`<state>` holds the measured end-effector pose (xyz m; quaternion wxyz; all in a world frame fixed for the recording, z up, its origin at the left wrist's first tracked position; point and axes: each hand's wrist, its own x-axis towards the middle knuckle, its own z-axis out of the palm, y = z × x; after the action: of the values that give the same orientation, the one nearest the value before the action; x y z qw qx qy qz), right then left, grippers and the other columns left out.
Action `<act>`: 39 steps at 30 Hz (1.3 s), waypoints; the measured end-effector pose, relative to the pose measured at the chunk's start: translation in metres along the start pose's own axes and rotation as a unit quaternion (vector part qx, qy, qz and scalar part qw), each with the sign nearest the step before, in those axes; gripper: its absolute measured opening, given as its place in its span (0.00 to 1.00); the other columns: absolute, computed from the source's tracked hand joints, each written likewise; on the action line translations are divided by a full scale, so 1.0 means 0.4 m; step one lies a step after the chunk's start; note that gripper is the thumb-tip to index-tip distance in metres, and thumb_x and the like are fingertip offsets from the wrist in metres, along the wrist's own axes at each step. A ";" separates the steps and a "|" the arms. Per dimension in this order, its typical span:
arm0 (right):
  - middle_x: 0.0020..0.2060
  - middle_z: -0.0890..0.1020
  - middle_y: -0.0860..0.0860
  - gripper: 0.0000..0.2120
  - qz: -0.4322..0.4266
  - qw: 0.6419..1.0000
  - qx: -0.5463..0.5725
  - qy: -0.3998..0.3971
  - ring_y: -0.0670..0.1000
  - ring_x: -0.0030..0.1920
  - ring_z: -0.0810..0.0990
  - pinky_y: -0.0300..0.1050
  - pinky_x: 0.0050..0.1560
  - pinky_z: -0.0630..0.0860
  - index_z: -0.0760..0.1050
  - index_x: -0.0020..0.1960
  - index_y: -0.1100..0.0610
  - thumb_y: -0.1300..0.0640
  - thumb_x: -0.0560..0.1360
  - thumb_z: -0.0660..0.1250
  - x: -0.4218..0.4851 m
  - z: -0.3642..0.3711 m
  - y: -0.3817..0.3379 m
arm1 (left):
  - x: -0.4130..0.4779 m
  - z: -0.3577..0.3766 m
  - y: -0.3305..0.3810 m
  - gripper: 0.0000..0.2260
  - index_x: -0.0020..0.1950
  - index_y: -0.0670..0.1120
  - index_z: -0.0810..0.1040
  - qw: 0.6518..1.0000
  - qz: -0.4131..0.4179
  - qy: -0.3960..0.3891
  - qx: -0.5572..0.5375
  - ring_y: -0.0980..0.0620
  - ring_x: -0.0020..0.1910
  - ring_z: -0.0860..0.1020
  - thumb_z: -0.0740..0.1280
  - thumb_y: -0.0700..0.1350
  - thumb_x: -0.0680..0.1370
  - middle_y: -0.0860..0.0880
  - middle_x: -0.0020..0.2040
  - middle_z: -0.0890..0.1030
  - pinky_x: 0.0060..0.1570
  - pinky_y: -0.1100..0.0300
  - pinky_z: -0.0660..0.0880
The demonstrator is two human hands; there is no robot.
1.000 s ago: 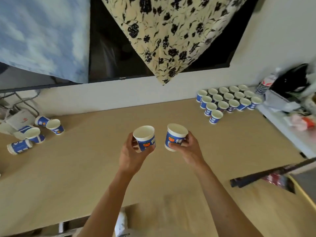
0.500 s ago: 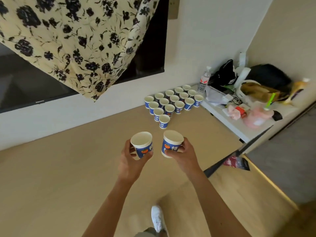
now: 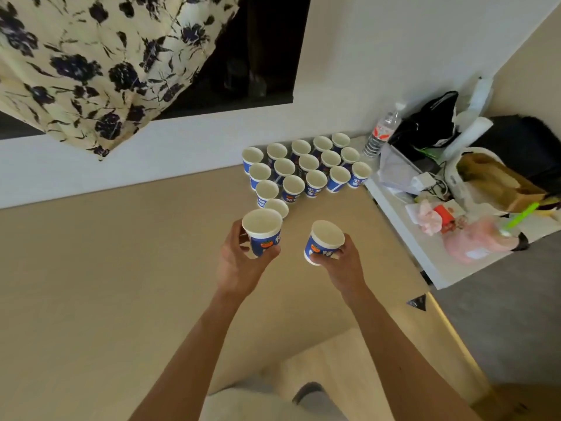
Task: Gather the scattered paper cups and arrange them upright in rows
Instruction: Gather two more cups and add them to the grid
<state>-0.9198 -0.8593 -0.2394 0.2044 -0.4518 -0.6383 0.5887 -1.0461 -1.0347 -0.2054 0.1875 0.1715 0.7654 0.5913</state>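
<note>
Gripping left cup (image 3: pixel 262 230) in left hand (image 3: pixel 239 268) fingers (image 3: pixel 236 240), right cup (image 3: pixel 326 241) in right hand (image 3: pixel 346 268)

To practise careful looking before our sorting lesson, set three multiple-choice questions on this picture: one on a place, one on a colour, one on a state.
1. Where does the water bottle stand?
A. On the floor
B. Next to the arranged cups, by the black bag
C. In a drawer

2. What colour are the arranged cups' outer walls?
A. Red
B. Green
C. Blue

3. How is the cup in the left hand held?
A. Mouth up
B. Upside down
C. Crushed flat

Answers:
1 B: it stands between the cup rows and the bag.
2 C: blue shows below each white rim.
3 A: its open white inside faces the camera.
</note>
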 end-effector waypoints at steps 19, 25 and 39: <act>0.47 0.78 0.43 0.27 0.006 0.978 -0.098 -0.186 0.40 0.45 0.77 0.33 0.42 0.72 0.71 0.58 0.53 0.67 0.65 0.77 0.478 0.033 0.150 | 0.019 0.316 0.028 0.28 0.65 0.51 0.74 0.983 -0.077 0.157 0.049 0.53 0.55 0.81 0.80 0.42 0.68 0.60 0.57 0.81 0.54 0.53 0.80; 0.45 0.78 0.41 0.25 -0.018 0.971 -0.097 -0.216 0.41 0.43 0.77 0.28 0.39 0.71 0.70 0.54 0.51 0.68 0.64 0.76 0.557 0.072 0.171 | 0.027 0.385 0.040 0.27 0.63 0.56 0.74 0.977 -0.082 0.191 0.041 0.58 0.53 0.82 0.80 0.42 0.68 0.63 0.56 0.81 0.51 0.60 0.80; 0.52 0.82 0.52 0.24 -0.072 0.974 -0.090 -0.193 0.55 0.53 0.81 0.51 0.58 0.78 0.74 0.58 0.54 0.67 0.65 0.76 0.604 0.113 0.211 | -0.010 0.416 0.022 0.28 0.60 0.59 0.75 0.964 -0.082 0.245 0.060 0.57 0.51 0.82 0.81 0.40 0.67 0.61 0.54 0.82 0.48 0.71 0.77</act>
<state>-1.0499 -0.6959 -0.3941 0.0775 -0.2985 -0.7473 0.5885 -0.9608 -0.8947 -0.2348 0.0316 -0.0305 0.8336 0.5505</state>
